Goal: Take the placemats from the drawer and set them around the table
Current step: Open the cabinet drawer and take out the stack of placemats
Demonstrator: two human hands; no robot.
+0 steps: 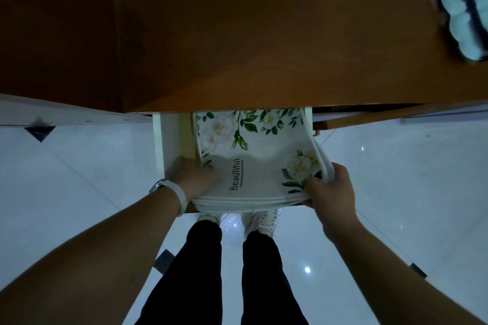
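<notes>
Held at both near corners: a stack of floral placemats (253, 155), partly out of the open white drawer (171, 137); left hand (196, 177), slightly blurred, curled over the stack's near left corner; right hand (332, 187) pinching the near right corner, thumb on top, fingers beneath; stack spanning the gap between the two hands, near edge sagging in layers over the drawer's front edge, right edge lifted above the drawer's right wall; long axis apparently running straight away from the person, far end hidden under the tabletop (264, 34); printed word "Beautiful" lying sideways along that axis, reading away from the body; white band (179, 199) on the left wrist; brown wooden tabletop jutting over the drawer, a clear packet of pale blue pads (459, 8) at its right edge; pale glossy tiled floor (396, 179) below, dotted with lamp reflections; light shoes (264, 221) and dark trousers (203, 258) just beneath the drawer's front edge; room dim.
</notes>
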